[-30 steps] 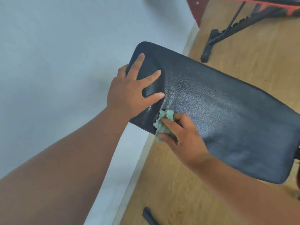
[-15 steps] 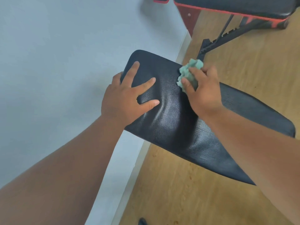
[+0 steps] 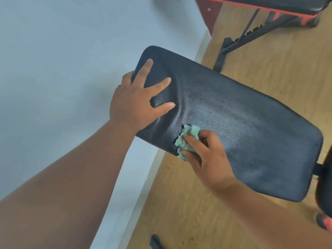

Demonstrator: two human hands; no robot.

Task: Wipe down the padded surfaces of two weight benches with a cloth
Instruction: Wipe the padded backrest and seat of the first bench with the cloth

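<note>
Head view: the left hand [image 3: 136,101] lies flat on the black padded bench pad [image 3: 242,123], its grip released, fingers spread and straight, pressing the leather near the pad's far-left end so that it creases beside the fingertips. The right hand [image 3: 210,159] has its grip clenched round a crumpled green cloth [image 3: 186,139], which touches the pad at its near edge, just right of and below the left hand. The pad stretches away to the right of both hands. Beyond the left hand's fingertips, well apart, stands a second bench [image 3: 269,8], black with red trim, on the wooden floor [image 3: 179,212]. A grey wall [image 3: 62,60] lies left of the left hand.
</note>
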